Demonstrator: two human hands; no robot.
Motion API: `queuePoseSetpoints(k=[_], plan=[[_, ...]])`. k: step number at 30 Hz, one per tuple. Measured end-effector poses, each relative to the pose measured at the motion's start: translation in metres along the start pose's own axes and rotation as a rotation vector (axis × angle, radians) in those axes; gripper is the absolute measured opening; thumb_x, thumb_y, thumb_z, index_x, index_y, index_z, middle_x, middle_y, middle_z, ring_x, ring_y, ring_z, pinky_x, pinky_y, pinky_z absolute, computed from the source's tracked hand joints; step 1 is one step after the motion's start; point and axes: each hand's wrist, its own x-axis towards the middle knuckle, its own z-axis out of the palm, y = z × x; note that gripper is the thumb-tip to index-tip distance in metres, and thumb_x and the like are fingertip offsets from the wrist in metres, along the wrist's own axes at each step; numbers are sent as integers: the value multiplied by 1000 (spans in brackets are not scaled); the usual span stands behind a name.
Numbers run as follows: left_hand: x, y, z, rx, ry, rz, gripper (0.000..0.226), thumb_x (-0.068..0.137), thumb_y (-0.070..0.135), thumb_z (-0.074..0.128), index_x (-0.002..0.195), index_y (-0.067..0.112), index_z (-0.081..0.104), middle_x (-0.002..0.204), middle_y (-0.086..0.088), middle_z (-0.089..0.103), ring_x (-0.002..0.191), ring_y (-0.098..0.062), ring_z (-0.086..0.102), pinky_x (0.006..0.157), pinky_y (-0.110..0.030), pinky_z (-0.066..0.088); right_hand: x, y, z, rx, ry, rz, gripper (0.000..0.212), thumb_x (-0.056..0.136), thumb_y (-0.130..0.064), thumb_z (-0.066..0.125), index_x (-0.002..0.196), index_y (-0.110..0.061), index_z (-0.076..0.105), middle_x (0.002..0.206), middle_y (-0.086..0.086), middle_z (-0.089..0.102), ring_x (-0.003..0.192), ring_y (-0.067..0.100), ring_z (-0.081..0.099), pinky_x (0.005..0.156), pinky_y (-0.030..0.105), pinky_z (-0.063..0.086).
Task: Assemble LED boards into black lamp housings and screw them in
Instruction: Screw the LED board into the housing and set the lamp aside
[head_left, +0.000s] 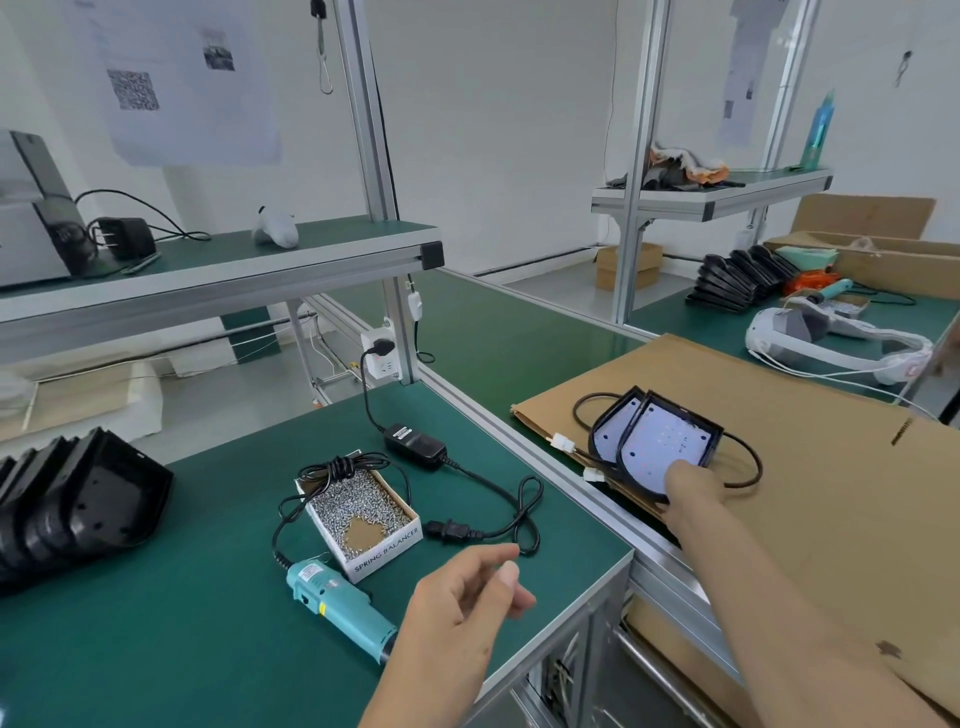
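Two black lamp housings with white LED boards inside lie overlapped on a cardboard sheet (810, 447) at the right. My right hand (693, 491) grips the near edge of the front housing (670, 441), thumb on its board. The rear housing (615, 423) sits partly under it, and their black cables with white plugs trail around them. My left hand (467, 592) hovers over the green table (156, 649), fingers loosely curled and holding nothing. A stack of empty black housings (88, 509) stands at the far left.
A box of screws (363, 514) marked SPRING BALANCER sits mid-table, a teal electric screwdriver (337, 603) just in front of it. Its power adapter (415, 444) and cables loop behind. Far right are more black housings (737, 280), a white headset (831, 338) and cardboard boxes.
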Motion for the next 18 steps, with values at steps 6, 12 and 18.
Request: queuePoseSetpoints(k=[6,12,18], plan=[[-4,-8,-18,-40,37,-4,18,105,18,58,115,25,72,87,2,80,86,-11,75,80,-8,48,8,10,-8,263,-59,79,25,106,0,44,129,-5,52,128,14,57,98,31,58,78,35,52],[-18,-25,-48,-52,137,-31,21,104,11,58,113,21,73,86,-4,80,83,-16,77,90,-29,55,-6,32,-18,180,-69,-58,23,99,-7,58,78,-1,55,72,14,58,57,32,61,54,32,49],[-41,-59,-100,5,387,-82,23,101,7,62,103,22,79,81,-5,79,79,-16,78,88,-32,55,-7,48,-25,61,-42,-168,25,98,-20,64,83,-1,60,68,16,64,60,32,60,57,37,44]])
